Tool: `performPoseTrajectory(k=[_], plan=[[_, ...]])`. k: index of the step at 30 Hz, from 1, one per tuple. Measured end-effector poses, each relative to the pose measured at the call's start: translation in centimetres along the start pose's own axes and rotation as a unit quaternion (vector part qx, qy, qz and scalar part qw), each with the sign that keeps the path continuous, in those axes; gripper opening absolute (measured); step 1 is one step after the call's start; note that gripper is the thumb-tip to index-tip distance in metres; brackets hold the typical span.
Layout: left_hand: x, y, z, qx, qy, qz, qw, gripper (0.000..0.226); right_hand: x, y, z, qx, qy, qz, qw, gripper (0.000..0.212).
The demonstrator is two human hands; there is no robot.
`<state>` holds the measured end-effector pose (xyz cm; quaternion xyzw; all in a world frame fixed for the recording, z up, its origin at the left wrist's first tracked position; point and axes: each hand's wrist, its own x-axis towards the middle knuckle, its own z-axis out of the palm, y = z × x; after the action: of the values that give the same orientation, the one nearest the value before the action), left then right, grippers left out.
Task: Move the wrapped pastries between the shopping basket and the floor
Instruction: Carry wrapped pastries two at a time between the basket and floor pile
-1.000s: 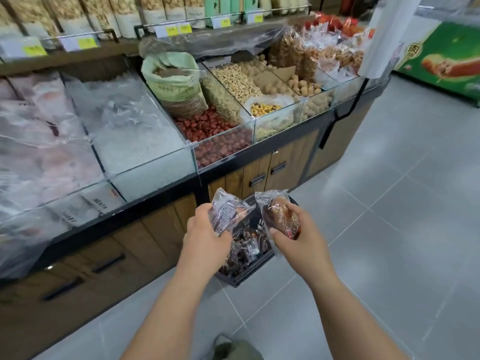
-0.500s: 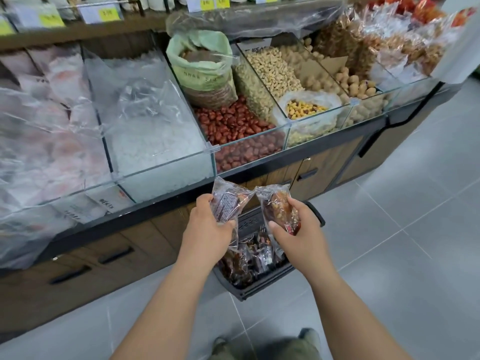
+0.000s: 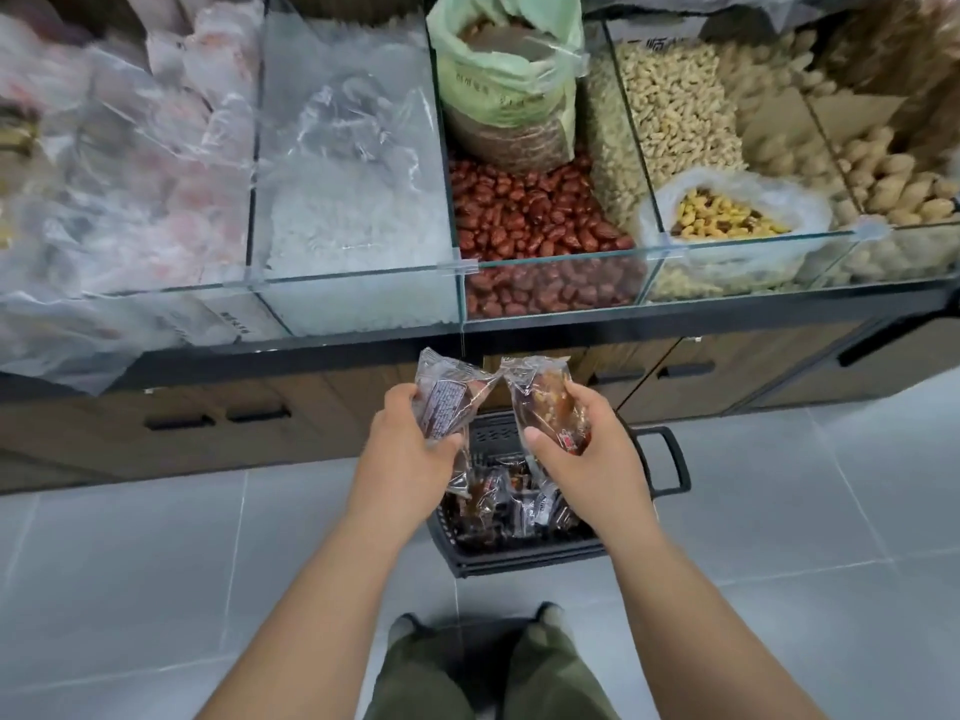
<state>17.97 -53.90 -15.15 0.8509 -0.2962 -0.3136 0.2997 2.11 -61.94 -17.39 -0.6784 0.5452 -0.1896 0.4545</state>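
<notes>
A black shopping basket (image 3: pixel 524 556) stands on the grey tiled floor in front of me, holding several wrapped pastries (image 3: pixel 511 504). Above it, my left hand (image 3: pixel 410 449) grips one clear-wrapped pastry (image 3: pixel 444 394) with a printed label facing me. My right hand (image 3: pixel 587 454) grips a second wrapped pastry (image 3: pixel 545 402), brown with a red mark on the wrapper. The two packets almost touch at their top corners. The basket's far half is hidden behind my hands.
A shop counter with glass bins (image 3: pixel 550 262) of red dates, peanuts and bagged goods runs across the top, with wooden drawers (image 3: pixel 218 423) below. The basket's handle (image 3: pixel 670 459) juts right. My legs in green trousers (image 3: pixel 467 672) stand just behind the basket.
The view has tilted down and swung left, so the basket now sits straight below my hands. Both hands keep hold of their pastries, in much the same pose.
</notes>
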Motion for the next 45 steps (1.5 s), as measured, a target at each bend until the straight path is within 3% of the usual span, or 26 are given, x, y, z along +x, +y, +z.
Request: performPoseTrajectory(k=[7,17,25,32,36,41,45], plan=[[2.1,-2.8,5.1,-0.004,0.024,-0.050,0.998,0.060,3.6,4.7,1.0,-0.002,-0.082,0.015,0.997,0.064],[7.8,-14.0,16.3,-0.020,-0.026,-0.127,0.991,0.057,7.1,17.0,10.5,-0.051,-0.194,0.100,0.975,0.069],[13.7,-25.3,26.2,0.032,-0.080,-0.139,0.987,0.057,10.2,29.8,20.1,-0.133,-0.200,0.176,0.955,0.068],[17.8,-31.2,33.5,0.076,-0.116,-0.151,0.979,0.056,13.0,38.4,25.9,-0.199,-0.187,0.241,0.931,0.066],[18.9,-33.5,36.0,0.079,-0.106,-0.166,0.977,0.059,14.0,40.8,28.2,-0.238,-0.219,0.235,0.917,0.071],[19.7,-34.5,36.7,0.104,-0.143,-0.228,0.957,0.053,14.4,41.1,28.7,-0.339,-0.299,0.228,0.862,0.080],[19.8,-31.9,34.6,0.102,-0.150,-0.238,0.954,0.071,14.6,38.4,27.0,-0.279,-0.227,0.208,0.910,0.054]])
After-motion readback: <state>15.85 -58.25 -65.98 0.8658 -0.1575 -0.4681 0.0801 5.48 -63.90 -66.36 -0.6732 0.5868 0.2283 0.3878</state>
